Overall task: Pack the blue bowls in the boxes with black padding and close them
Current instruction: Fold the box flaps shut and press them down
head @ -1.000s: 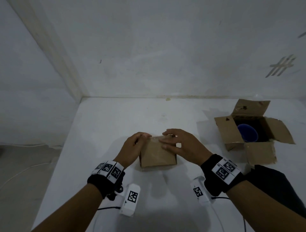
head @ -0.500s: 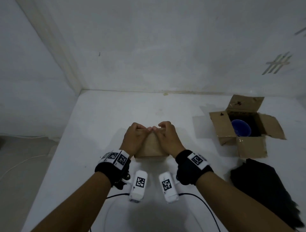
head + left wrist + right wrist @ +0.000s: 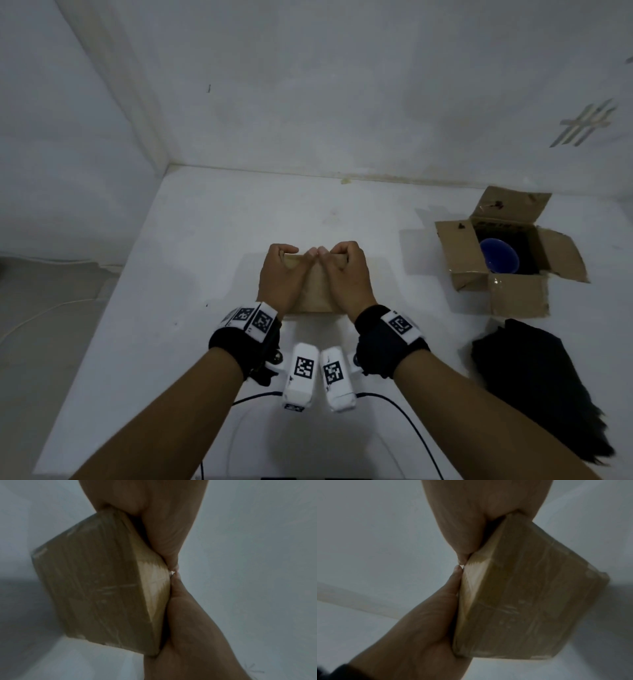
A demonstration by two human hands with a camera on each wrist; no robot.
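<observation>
Two hands, the left hand (image 3: 279, 274) and right hand (image 3: 347, 272), curl over the closed box (image 3: 317, 291) from either side, thumbs meeting on its top and fingers hooked over its far edge. Well right of it the open box (image 3: 513, 298) holds a blue bowl (image 3: 498, 255) on black padding, nearer the right hand; spare black padding (image 3: 534, 383) lies just in front of the open box, nothing between.

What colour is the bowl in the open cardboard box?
Blue: the round bowl shows best in the head view.
</observation>
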